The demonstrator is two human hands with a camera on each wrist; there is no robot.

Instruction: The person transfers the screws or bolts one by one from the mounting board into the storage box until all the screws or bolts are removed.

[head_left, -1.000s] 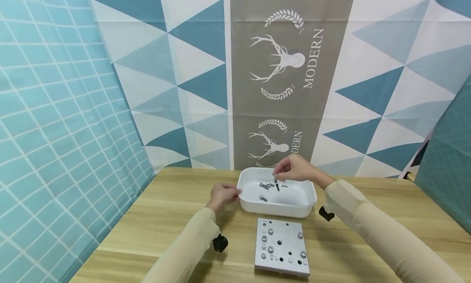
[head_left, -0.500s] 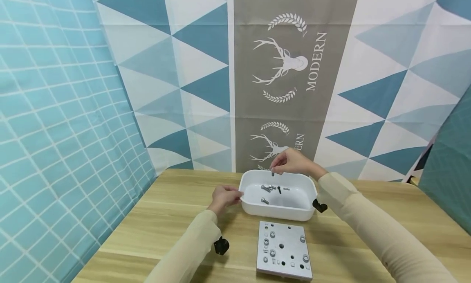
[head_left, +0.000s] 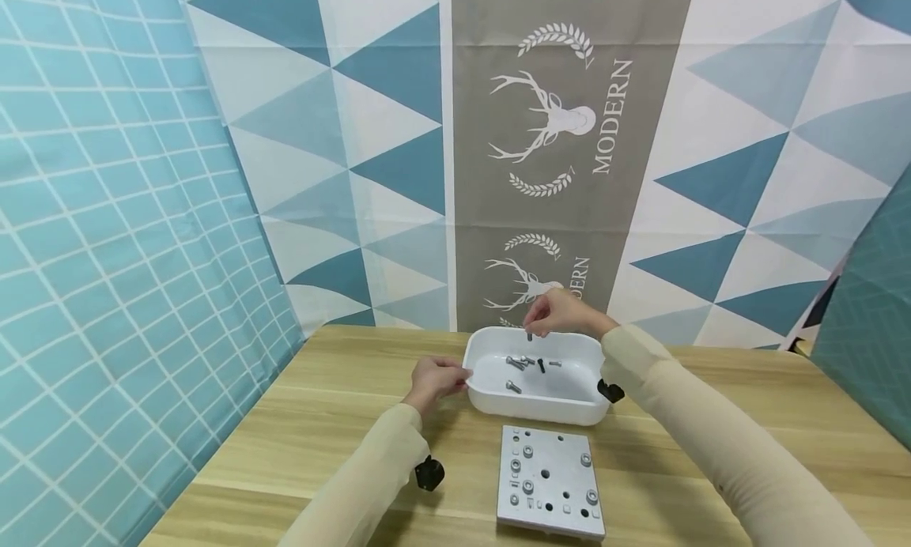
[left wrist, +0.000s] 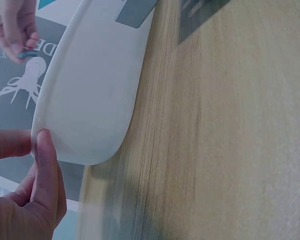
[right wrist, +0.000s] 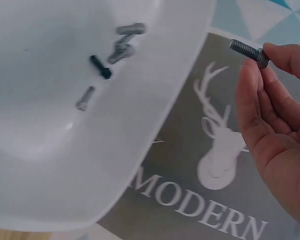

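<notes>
My right hand [head_left: 558, 311] pinches a silver bolt [right wrist: 247, 49] by its head, the threaded end sticking out past the fingertips. It is held above the far rim of a white tub [head_left: 534, 407]. With thumb and fingers my left hand [left wrist: 32, 192] grips the tub's left rim. Inside the tub lie several silver bolts [head_left: 514, 386] and one black bolt [right wrist: 101, 67]. In front of the tub, a grey metal plate [head_left: 565, 464] lies on the table, with round holes and bolt heads set in it.
The wooden table [head_left: 342, 397] runs under everything. A patterned cloth [head_left: 541, 136] hangs right behind the tub, and a blue checked cloth [head_left: 121, 215] hangs at the left. Black wrist cameras stick out from both sleeves, the left one [head_left: 429, 474] over the table.
My right hand has lifted the bolt up from over the tub's floor to its far rim. My left hand stays on the rim. The view shifted slightly.
</notes>
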